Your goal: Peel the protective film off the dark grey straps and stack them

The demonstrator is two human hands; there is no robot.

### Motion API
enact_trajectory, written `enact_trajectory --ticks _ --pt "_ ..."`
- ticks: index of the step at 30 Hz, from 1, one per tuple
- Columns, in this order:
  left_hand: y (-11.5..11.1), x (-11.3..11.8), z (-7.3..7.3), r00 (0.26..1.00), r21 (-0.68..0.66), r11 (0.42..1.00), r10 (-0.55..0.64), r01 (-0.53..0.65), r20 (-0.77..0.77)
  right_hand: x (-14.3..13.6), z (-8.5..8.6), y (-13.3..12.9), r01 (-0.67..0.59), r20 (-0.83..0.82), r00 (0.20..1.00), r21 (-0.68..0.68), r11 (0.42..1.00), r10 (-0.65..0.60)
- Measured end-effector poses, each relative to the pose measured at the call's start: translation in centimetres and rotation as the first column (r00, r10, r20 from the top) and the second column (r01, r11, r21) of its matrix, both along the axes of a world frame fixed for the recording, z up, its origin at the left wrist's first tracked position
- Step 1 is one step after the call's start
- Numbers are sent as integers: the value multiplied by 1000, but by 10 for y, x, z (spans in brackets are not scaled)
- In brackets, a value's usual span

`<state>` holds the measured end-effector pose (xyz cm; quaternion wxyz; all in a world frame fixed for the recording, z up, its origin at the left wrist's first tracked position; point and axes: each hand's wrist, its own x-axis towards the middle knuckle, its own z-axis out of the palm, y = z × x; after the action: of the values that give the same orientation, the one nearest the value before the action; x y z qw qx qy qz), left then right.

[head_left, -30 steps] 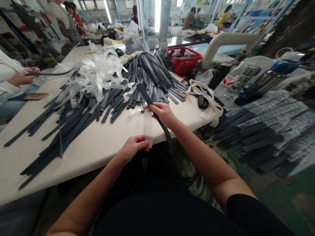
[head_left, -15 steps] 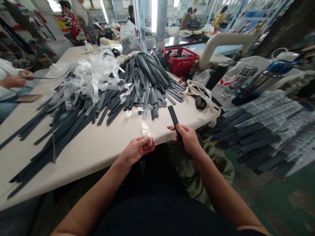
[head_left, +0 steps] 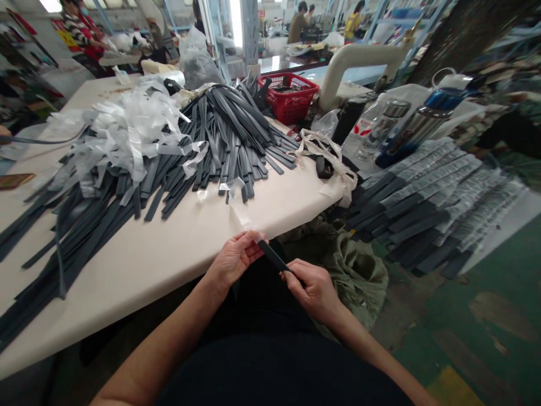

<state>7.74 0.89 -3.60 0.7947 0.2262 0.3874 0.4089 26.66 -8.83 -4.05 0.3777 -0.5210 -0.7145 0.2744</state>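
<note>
At the table's front edge, my left hand (head_left: 237,256) pinches a clear plastic strip (head_left: 240,217) whose far part reaches over the white table (head_left: 186,239). One end of a dark strip (head_left: 274,256) meets the plastic at my left fingertips. My right hand (head_left: 310,282) is closed around the other part of that dark strip, low and to the right. Beyond my hands lies a large heap of dark strips (head_left: 236,124), with a pile of crumpled clear plastic strips (head_left: 135,124) over its left side.
A red basket (head_left: 291,98) stands behind the heap. Bottles (head_left: 431,115) and a white bag (head_left: 338,163) are at the right. Plastic-covered dark strips (head_left: 435,197) lie lower right. Green cloth (head_left: 355,270) hangs below the table edge. A phone (head_left: 16,181) is far left.
My right hand has moved down and tilted the dark strip, bringing its end to the plastic at my left fingertips. The view has turned right.
</note>
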Motion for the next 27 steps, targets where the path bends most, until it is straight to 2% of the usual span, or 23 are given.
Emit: enact_trajectory --ticks 5,11,13,15,18,20,22,25,27 --pt "-8 0 -2 999 -42 999 -14 13 -37 -5 -6 7 17 -49 999 -84 996 -22" --pt "-30 9 -18 997 -47 998 -47 44 -61 -14 -13 14 -24 -143 990 -146 989 3" --pt "-34 9 -24 998 -51 999 6 -9 -70 -4 -20 3 -101 -272 962 -244 964 32" --pt "-36 7 -28 993 -56 995 81 -86 -81 12 -32 -16 -148 -389 921 -357 922 -3" --pt "-40 1 -35 988 -73 989 126 -132 -88 39 -58 -46 -52 -414 894 -480 876 -173" --pt "-48 1 -41 991 -90 992 83 -93 -105 47 -72 -56 10 -399 881 -524 852 -256" --pt "-60 5 -47 992 -81 997 -19 9 -126 41 -77 -55 16 -393 883 -524 852 -258" --pt "-76 15 -51 965 12 977 -209 213 -161 18 -68 -38 1 -402 892 -454 891 -206" --pt "-82 20 -51 951 65 961 -255 270 -174 9 -59 -28 -23 -431 885 -415 910 -174"
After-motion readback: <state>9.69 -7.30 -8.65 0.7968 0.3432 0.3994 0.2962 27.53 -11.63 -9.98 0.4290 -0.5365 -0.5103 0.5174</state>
